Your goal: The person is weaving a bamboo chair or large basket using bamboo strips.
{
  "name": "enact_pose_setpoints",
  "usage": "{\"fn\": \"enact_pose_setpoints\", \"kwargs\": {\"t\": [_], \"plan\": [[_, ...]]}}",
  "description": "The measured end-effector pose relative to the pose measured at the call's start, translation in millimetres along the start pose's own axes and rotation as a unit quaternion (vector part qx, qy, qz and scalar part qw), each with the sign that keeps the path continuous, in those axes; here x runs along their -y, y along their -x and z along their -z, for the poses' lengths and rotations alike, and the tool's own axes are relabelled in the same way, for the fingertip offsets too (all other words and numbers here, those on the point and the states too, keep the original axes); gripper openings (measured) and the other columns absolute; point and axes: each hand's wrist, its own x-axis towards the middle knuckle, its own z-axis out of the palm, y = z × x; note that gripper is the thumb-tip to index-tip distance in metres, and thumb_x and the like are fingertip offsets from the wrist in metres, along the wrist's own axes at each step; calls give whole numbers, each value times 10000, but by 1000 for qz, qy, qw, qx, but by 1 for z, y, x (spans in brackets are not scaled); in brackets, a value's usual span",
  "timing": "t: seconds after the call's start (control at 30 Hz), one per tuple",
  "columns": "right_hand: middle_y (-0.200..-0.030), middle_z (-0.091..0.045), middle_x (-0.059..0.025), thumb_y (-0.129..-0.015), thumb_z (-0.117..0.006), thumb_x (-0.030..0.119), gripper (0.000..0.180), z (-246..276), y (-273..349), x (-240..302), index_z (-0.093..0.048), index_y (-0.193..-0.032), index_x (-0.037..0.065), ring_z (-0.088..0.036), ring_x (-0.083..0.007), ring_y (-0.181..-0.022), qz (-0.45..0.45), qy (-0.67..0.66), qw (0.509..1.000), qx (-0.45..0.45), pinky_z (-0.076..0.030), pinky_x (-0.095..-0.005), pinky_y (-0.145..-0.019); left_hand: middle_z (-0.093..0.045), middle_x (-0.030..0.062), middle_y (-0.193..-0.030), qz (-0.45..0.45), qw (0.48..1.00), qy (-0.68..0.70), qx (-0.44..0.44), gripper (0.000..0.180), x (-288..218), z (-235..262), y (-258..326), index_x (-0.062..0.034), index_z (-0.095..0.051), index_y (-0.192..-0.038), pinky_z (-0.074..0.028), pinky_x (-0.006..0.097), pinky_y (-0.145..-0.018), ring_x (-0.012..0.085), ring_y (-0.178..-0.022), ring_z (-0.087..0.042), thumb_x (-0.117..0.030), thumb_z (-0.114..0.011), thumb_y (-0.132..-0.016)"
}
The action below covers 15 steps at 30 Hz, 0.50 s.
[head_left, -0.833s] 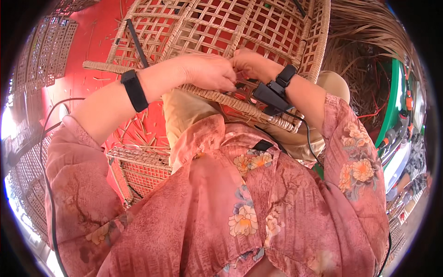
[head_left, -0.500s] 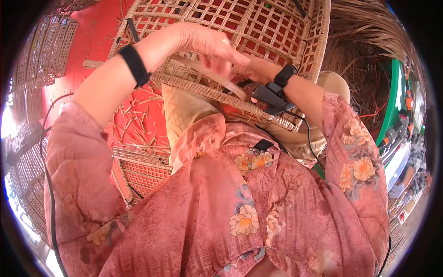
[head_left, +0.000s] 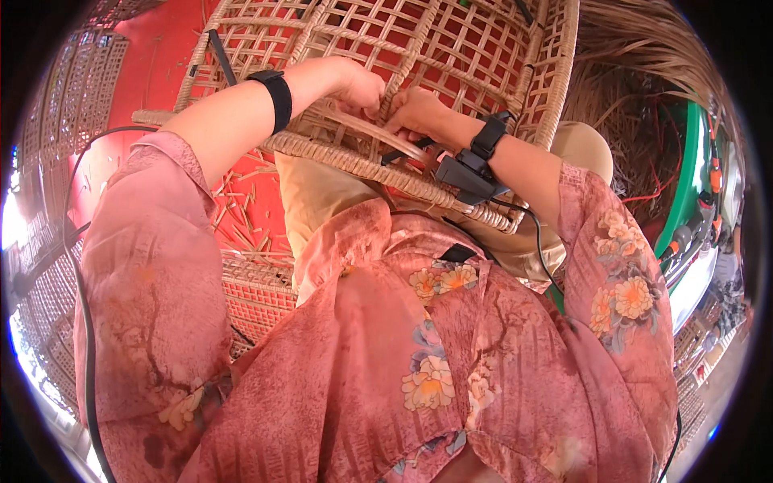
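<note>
A woven straw basket (head_left: 346, 157) with an open grid of twisted cords rests across my lap, tilted. Over its near side, my left hand (head_left: 361, 87) is curled closed, its fingertips down at the weave. My right hand (head_left: 419, 111) faces it a finger's width away, pinching at a straw strand beside the same cord. What lies between the left fingertips is hidden by the hand. Just below both hands, a pale flat straw strand (head_left: 378, 130) slants over the basket's near wall. A black device (head_left: 467, 173) is strapped at my right wrist, close to the basket rim.
Loose straw scraps (head_left: 250, 201) litter the red floor (head_left: 161, 56). A bundle of dry fibre (head_left: 644, 48) hangs at the right by a green rim (head_left: 688, 185). More woven pieces (head_left: 76, 88) stand at the left. A black cable (head_left: 76, 241) runs by my left sleeve.
My left hand has drawn back from over the right wrist and curled at the weave. My right hand has moved left and up into clear sight. The basket has shifted slightly.
</note>
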Motion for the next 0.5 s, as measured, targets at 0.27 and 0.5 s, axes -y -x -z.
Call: {"fn": "enact_pose_setpoints", "kwargs": {"t": [0.27, 0.5], "plan": [[-758, -661, -78, -789, -671, 106, 139, -1, 0, 2, -609, -845, -4, -650, -144, -622, -31, -16, 999, 35, -546, -234, -563, -665, 79, -829, -10, 995, 97, -18, 193, 4, -9, -3, -11, -632, -940, -524, 283, -595, 149, -750, -659, -87, -602, -765], [-927, -655, -71, -770, -724, 184, 268, 1, 0, 0, -662, -942, -11, -642, -118, -740, -83, -188, 975, 86, -549, -234, -640, -661, 59, -771, -25, 985, 170, -28, 217, 9, -9, -3, -9, -650, -921, -503, 235, -558, 113, -640, -639, -48, -608, -712]]}}
